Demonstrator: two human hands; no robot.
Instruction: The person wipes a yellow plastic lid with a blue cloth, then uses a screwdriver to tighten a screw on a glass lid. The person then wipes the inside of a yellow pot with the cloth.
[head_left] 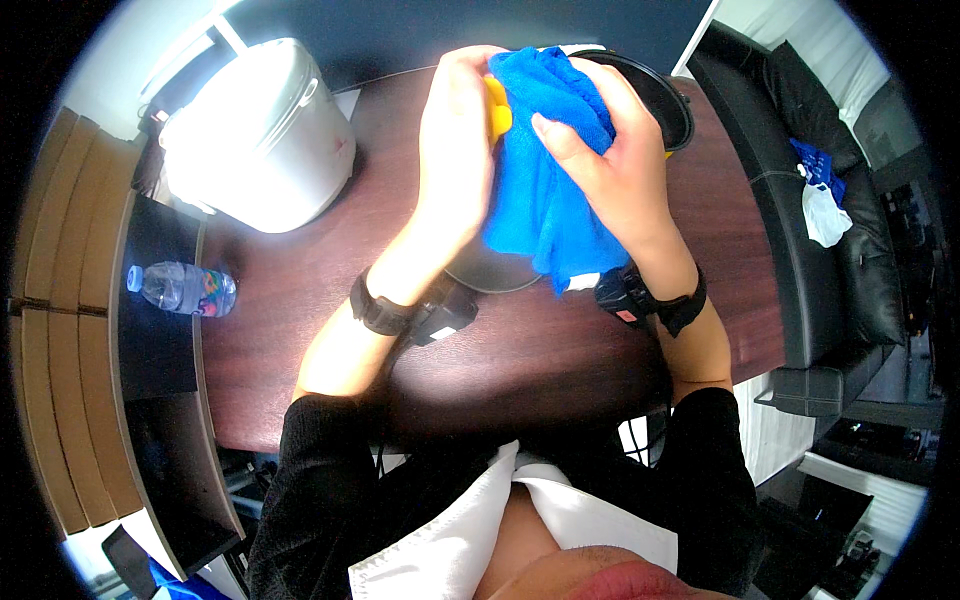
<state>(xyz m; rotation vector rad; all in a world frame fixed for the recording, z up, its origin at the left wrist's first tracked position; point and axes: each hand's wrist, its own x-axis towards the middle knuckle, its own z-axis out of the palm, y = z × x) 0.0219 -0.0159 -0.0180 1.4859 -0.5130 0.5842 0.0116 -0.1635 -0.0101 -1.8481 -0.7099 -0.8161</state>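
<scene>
A bright blue cloth hangs over the far middle of the table, with my right hand closed on it, thumb pressed into the fabric. My left hand wraps the left side of a thing with a yellow part, which shows between that hand and the cloth. Below the cloth's lower edge a dark rounded edge appears; the cloth and my hands hide most of it, so I cannot tell its kind. Just beyond my right hand stands a black round pot, partly covered by that hand.
A white rice cooker stands at the far left of the brown table. On a dark surface beside the table's left edge lies a clear water bottle with a blue cap. A black sofa runs along the right side.
</scene>
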